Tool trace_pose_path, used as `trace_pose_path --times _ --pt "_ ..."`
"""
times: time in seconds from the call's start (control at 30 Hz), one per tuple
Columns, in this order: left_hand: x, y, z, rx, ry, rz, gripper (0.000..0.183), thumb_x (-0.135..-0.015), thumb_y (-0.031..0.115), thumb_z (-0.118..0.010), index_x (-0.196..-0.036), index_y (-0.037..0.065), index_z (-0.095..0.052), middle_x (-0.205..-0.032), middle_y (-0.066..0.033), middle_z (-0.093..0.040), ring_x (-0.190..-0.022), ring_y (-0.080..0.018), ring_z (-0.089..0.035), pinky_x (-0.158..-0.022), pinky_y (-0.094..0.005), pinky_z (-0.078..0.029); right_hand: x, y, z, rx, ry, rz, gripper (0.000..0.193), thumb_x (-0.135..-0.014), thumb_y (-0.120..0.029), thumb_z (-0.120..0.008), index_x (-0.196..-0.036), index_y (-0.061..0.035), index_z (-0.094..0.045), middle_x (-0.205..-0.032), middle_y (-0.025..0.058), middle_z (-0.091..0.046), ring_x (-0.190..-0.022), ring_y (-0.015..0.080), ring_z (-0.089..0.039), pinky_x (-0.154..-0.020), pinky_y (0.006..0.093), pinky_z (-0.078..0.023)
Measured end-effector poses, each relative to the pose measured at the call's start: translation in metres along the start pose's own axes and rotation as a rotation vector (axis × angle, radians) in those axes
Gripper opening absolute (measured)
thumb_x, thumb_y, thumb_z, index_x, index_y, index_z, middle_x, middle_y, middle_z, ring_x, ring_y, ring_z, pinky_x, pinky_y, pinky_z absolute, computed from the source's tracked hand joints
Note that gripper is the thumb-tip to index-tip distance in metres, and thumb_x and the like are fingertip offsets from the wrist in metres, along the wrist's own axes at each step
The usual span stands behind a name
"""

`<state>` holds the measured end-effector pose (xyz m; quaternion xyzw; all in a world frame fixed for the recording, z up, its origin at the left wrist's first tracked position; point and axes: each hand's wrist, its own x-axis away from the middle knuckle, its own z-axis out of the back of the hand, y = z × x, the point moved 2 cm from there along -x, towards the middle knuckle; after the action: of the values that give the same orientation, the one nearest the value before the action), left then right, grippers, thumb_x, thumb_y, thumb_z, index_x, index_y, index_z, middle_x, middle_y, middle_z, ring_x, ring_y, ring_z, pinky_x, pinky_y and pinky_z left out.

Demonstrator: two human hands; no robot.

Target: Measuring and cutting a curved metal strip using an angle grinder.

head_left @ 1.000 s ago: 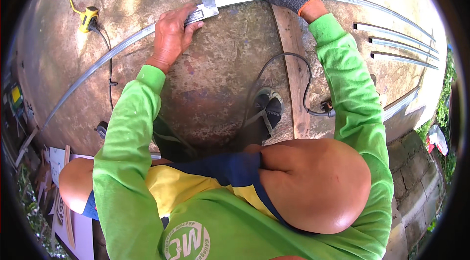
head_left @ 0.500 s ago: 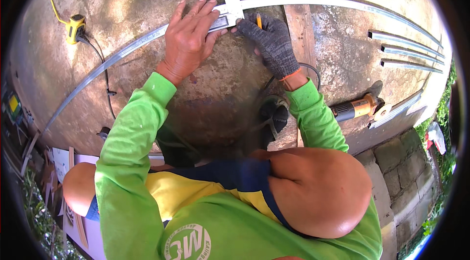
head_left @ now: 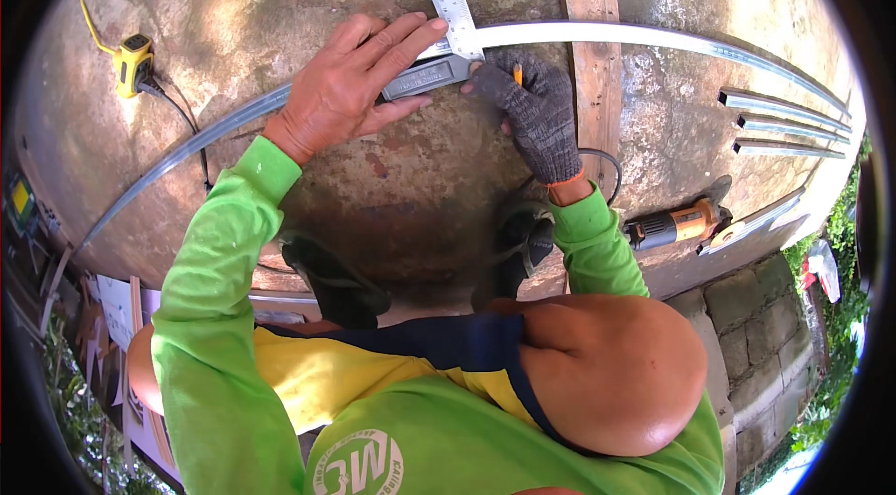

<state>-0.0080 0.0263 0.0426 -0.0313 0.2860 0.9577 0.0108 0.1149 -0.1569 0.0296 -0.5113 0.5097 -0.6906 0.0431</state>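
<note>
A long metal bar [head_left: 644,35] lies across the concrete, bowed by the lens. Against its near edge rests the dark grey stock of a try square [head_left: 450,2], whose silver ruled blade crosses the bar and points away from me. My bare left hand [head_left: 350,84] clasps the square and bar, fingers over the top and thumb along the near side of the stock. Beside the square's corner is my right hand [head_left: 537,108], in a dark grey knit glove, its fingers closed round a yellow pencil [head_left: 518,74]. The pencil's tip is hidden.
A wooden plank [head_left: 595,89] runs beneath the bar, right of my hands. Several short metal tubes [head_left: 789,109] lie farther right, with an angle grinder [head_left: 686,223] nearer me. At the left sits a yellow outlet box [head_left: 133,66] with a black cord. My dark boots [head_left: 338,276] are below.
The view has shifted, so the bar and square sit lower in the picture. My left hand has slid leftward along the square, baring more of the blade. My right hand stays by the corner.
</note>
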Motion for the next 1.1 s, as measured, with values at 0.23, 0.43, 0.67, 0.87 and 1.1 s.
trace_pose_path --times 0.23,0.43,0.67,0.87,1.1 --pt "0.0 -0.001 -0.003 -0.131 -0.083 -0.066 0.067 -0.078 0.025 -0.076 -0.141 0.02 -0.053 -0.14 -0.0056 -0.051 -0.098 -0.0278 -0.051 -0.087 -0.036 -0.05 -0.001 0.0 0.001 0.021 -0.012 0.015 0.02 -0.094 -0.023 -0.068 -0.093 -0.0043 -0.074 -0.065 -0.0034 -0.062 -0.051 0.0027 -0.047 -0.046 0.0217 -0.036" --pt "0.002 -0.001 -0.004 -0.138 -0.115 -0.042 0.068 -0.078 0.024 -0.076 -0.142 0.022 -0.051 -0.137 -0.0054 -0.052 -0.1 -0.0272 -0.052 -0.089 -0.0357 -0.051 -0.003 0.002 0.001 0.031 -0.019 -0.053 0.023 -0.094 -0.027 -0.067 -0.091 -0.0047 -0.073 -0.061 -0.0032 -0.059 -0.049 0.0032 -0.047 -0.045 0.0216 -0.036" --pt "0.0 -0.001 -0.004 -0.099 -0.117 -0.043 0.071 -0.077 0.024 -0.076 -0.143 0.022 -0.051 -0.137 -0.0051 -0.052 -0.1 -0.0265 -0.052 -0.09 -0.0358 -0.051 -0.003 -0.002 0.0 -0.001 -0.014 -0.046 0.025 -0.094 -0.029 -0.068 -0.087 -0.0053 -0.07 -0.058 -0.004 -0.055 -0.048 0.0033 -0.048 -0.044 0.022 -0.035" --pt "0.0 -0.002 -0.003 -0.09 -0.116 -0.038 0.069 -0.078 0.024 -0.075 -0.142 0.023 -0.052 -0.136 -0.0053 -0.053 -0.1 -0.0268 -0.053 -0.09 -0.0361 -0.051 -0.004 -0.003 0.0 0.044 0.019 -0.079 0.027 -0.093 -0.03 -0.069 -0.081 -0.0058 -0.067 -0.058 -0.0044 -0.055 -0.047 0.004 -0.048 -0.044 0.0225 -0.035" --pt "0.0 -0.001 -0.003 -0.085 -0.111 -0.034 0.068 -0.078 0.025 -0.075 -0.142 0.022 -0.053 -0.134 -0.0056 -0.055 -0.101 -0.027 -0.053 -0.09 -0.0363 -0.051 -0.004 -0.008 0.003 0.044 -0.017 -0.101 0.024 -0.093 -0.027 -0.069 -0.085 -0.0045 -0.068 -0.061 -0.0033 -0.056 -0.053 0.0033 -0.049 -0.048 0.0229 -0.037"
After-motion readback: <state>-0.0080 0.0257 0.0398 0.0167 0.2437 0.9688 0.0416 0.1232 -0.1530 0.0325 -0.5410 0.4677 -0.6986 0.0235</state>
